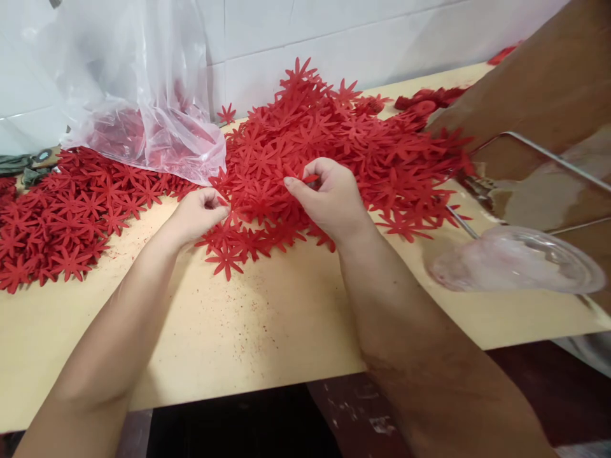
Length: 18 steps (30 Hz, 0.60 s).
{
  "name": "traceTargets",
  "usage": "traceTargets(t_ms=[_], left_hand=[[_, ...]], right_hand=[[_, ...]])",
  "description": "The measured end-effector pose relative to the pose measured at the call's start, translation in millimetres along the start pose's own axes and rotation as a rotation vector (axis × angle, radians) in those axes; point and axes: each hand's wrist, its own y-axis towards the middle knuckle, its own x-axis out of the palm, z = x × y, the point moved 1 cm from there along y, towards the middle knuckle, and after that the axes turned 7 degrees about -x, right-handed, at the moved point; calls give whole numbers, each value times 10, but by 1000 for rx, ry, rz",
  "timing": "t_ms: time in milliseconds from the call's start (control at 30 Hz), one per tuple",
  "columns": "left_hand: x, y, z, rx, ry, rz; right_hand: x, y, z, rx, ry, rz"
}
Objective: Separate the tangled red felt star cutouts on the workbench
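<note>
Head view: we see our right hand [329,197] pinching a red flower [310,180] at the pile's [363,146] near edge, pile spreading toward 1 o'clock. Left hand [200,213], at 9 o'clock of the right, curls fingers on loose flowers [226,251]; its grip we cannot tell.

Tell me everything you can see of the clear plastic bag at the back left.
The plastic bag is thin, clear and crinkled, standing slumped against the white tiled wall at the back left of the table. Red flower cutouts show dimly through its lower part. Its bottom edge drapes over the left heap of cutouts and reaches the big middle pile. Neither hand touches it; the left hand is the nearer.
</note>
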Motion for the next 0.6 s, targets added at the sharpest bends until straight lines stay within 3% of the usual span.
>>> traceTargets(t_ms=[133, 267, 467, 600], left_hand=[[-126, 11, -60, 27, 160, -35], [-203, 56, -222, -19, 341, -39], [40, 86, -293, 32, 521, -132], [156, 107, -297, 129, 403, -136]], right_hand=[[-8, 14, 116, -31, -175, 0], [28, -124, 5, -43, -343, -202], [312, -548, -385, -73, -643, -597], [520, -592, -443, -199, -771, -629]])
